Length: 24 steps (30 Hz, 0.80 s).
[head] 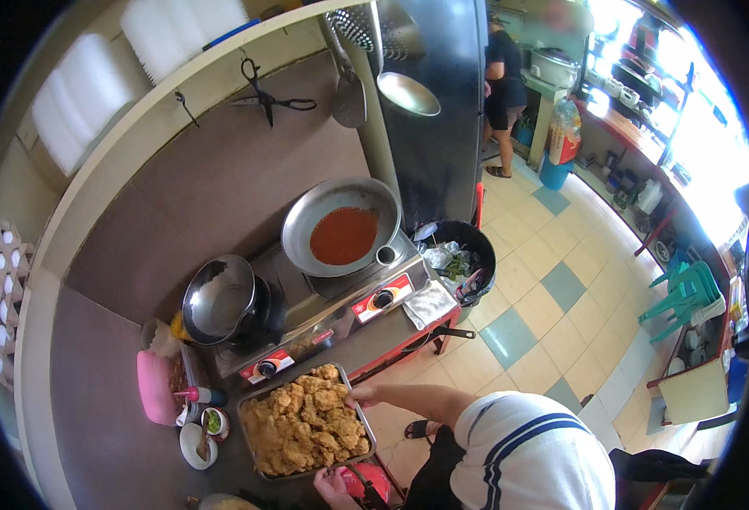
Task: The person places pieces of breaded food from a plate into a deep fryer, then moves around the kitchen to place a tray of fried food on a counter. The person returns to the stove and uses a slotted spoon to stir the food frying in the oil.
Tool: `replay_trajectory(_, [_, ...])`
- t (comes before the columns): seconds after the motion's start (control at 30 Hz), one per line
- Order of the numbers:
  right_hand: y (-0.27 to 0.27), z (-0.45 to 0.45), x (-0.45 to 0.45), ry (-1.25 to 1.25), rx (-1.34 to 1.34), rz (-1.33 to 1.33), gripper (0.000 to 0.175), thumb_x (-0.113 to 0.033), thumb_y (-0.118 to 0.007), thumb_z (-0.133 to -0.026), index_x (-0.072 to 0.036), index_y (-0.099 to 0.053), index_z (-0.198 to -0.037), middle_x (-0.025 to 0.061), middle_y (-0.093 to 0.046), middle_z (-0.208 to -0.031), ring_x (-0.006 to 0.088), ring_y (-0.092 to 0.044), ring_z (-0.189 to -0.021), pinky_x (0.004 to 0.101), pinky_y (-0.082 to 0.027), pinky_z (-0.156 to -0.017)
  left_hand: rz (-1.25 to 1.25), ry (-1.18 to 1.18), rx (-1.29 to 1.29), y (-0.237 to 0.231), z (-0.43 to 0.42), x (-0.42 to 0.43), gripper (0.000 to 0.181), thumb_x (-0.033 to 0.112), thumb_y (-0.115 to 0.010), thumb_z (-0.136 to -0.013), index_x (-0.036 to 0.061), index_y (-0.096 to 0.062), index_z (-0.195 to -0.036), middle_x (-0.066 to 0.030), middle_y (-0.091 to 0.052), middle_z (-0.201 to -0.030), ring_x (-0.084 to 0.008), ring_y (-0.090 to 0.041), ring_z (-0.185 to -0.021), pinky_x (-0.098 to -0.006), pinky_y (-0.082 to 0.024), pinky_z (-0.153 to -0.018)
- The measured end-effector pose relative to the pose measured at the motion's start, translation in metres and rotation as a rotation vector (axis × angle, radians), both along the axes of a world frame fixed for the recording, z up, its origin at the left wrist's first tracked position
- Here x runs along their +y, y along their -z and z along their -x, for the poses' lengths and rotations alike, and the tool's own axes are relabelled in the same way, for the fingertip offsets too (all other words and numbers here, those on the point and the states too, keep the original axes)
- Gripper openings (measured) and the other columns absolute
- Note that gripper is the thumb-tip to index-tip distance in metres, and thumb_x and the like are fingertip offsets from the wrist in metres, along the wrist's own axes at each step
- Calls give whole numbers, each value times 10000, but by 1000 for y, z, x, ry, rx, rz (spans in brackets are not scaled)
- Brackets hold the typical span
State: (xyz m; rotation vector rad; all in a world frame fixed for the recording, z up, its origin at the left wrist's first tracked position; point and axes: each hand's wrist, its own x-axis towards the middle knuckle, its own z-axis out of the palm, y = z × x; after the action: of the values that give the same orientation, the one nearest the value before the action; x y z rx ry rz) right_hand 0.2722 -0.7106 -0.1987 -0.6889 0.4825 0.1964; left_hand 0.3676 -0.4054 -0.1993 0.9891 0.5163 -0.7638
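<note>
A rectangular metal tray [372, 440] heaped with battered fried pieces [310, 421] lies in front of the gas stove [323, 331]. My right hand [363, 395] grips its right rim, fingers partly hidden by the tray. My left hand [333, 486] is at the tray's lower edge, fingers curled near the rim; whether it grips is unclear. On the stove's right burner sits a wide metal pan [298, 223] with red sauce [344, 236] in it. A wok [218, 299] with no visible food stands tilted on the left burner.
Left of the tray are small bowls [197, 446], a squeeze bottle [202, 395] and a pink lid [154, 386]. A lined trash bin [486, 255] stands beside the stove. Scissors [266, 99] and a ladle [409, 94] hang above. Another person [505, 83] stands farther back.
</note>
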Motion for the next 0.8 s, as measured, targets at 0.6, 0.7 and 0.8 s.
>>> replay_trajectory(0.6, [-27, 79, 12, 83, 19, -60, 121, -56, -583, -736, 12, -604, -834, 78, -597, -805, 168, -569, -741, 329, -460, -682, -104, 163, 154, -13, 17, 0, 116, 141, -579, -763, 95, -521, -674, -24, -504, -639, -172, -477, -591, -293, -374, -525])
replay_trajectory(0.7, [-47, 99, 17, -23, 240, 131, 120, -102, -599, -746, -17, -642, -819, 47, -556, -683, 151, -545, -652, 317, -455, -639, -241, 235, 100, -25, 30, 1, 129, 180, -550, -807, 57, -576, -833, -72, -576, -768, -235, -561, -707, -350, -459, -601])
replay_trajectory(0.8, [-63, 103, 36, 63, 89, -49, 17, -89, -573, -714, -93, -574, -698, 4, -511, -655, 111, -478, -637, 269, -387, -600, -50, 256, 154, -37, 38, -7, 138, 172, -540, -829, 50, -592, -865, -88, -586, -806, -246, -570, -718, -372, -473, -627])
